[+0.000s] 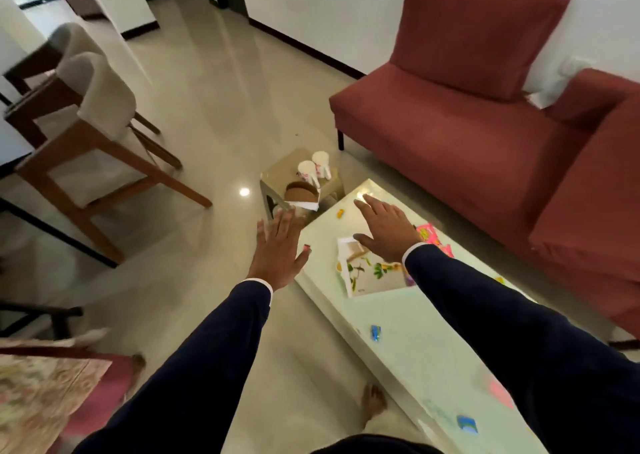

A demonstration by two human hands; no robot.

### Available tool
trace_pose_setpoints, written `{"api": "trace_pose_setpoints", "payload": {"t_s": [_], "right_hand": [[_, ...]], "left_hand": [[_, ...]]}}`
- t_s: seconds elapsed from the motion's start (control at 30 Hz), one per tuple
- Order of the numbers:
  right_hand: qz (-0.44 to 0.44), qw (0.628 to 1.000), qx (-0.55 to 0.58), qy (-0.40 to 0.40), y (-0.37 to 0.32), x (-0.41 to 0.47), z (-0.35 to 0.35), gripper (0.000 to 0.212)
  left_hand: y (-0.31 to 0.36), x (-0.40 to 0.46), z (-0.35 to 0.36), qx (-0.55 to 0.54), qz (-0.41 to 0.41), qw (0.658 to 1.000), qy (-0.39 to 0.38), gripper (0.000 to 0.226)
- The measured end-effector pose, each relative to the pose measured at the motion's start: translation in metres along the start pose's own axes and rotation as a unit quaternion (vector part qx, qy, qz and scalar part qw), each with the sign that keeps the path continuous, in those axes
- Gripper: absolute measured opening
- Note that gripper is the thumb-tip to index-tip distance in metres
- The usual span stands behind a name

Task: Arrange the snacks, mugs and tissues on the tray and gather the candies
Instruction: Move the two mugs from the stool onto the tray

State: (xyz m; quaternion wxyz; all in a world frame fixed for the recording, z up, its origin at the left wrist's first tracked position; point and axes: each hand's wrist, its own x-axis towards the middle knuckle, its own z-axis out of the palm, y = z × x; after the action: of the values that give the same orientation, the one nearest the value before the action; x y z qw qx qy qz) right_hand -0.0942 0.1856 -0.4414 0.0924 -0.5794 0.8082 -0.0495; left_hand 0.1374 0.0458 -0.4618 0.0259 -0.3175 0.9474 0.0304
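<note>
A white glossy coffee table (408, 349) runs from the centre to the bottom right. On it lie a floral tissue pack (372, 273), pink snack packets (431, 235), a yellow candy (340, 213) and blue candies (376, 333) (467, 423). Two white mugs (315, 169) and a brown round item (300, 192) stand on a small stool (277, 176) past the table's far end. My left hand (278, 249) is spread flat over the floor beside the table's left edge. My right hand (386, 227) hovers spread above the tissue pack. Both hold nothing.
A red sofa (467, 100) stands behind the table and continues along the right. Wooden chairs with beige cushions (100, 114) are at the left. A patterned cloth (41, 394) lies at the bottom left. A bare foot (373, 401) rests on the tiled floor.
</note>
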Motion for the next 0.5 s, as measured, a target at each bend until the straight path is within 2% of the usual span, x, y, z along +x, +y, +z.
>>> {"api": "trace_pose_setpoints", "payload": {"t_s": [0.3, 0.5], "right_hand": [[-0.02, 1.0, -0.012, -0.019, 0.019, 0.167, 0.0, 0.074], [0.039, 0.998, -0.02, -0.053, 0.041, 0.298, 0.043, 0.074]], "left_hand": [[-0.064, 0.132, 0.003, -0.044, -0.035, 0.998, 0.006, 0.069], [-0.131, 0.272, 0.052, -0.088, -0.012, 0.994, -0.058, 0.068]]}}
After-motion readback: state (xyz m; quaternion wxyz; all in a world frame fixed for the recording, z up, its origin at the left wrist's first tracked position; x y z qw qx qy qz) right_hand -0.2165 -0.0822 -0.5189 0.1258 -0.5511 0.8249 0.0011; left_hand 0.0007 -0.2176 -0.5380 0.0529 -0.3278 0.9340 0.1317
